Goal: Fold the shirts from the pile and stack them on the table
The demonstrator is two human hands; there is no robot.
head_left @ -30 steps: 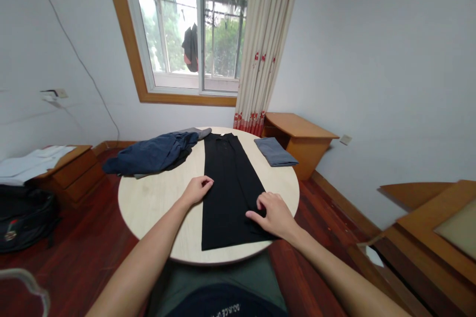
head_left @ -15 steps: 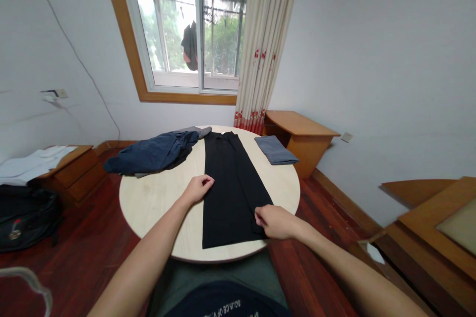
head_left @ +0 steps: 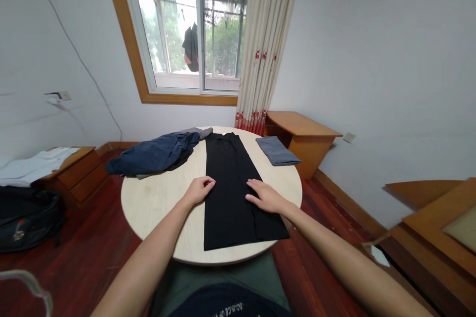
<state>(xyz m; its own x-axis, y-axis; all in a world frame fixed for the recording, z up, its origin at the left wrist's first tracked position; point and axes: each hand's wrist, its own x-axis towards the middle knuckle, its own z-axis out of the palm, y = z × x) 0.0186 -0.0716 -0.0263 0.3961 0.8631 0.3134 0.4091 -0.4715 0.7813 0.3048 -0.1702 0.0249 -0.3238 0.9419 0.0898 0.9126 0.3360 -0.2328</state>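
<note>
A long black shirt (head_left: 227, 208) lies flat on the round table (head_left: 156, 208), with a small white label at its far end and a folded strip running down its right side. My left hand (head_left: 201, 189) rests at the shirt's left edge, fingers curled and closed with the thumb against that edge. Across the cloth, my right hand (head_left: 266, 196) lies palm down on the right side of the shirt, fingers stretched out. The shirt's near right corner spreads out beyond the table's rim.
A heap of dark blue clothes (head_left: 156, 153) sits at the table's back left, partly over its edge. A folded grey garment (head_left: 278, 150) lies at the back right. Behind stands a wooden desk (head_left: 303, 124); a black bag (head_left: 29, 218) is on the left.
My right hand has let go of the shirt's near right edge and moved forward and slightly left, opening flat on it. The near right corner has spread outward. My left hand stays put.
</note>
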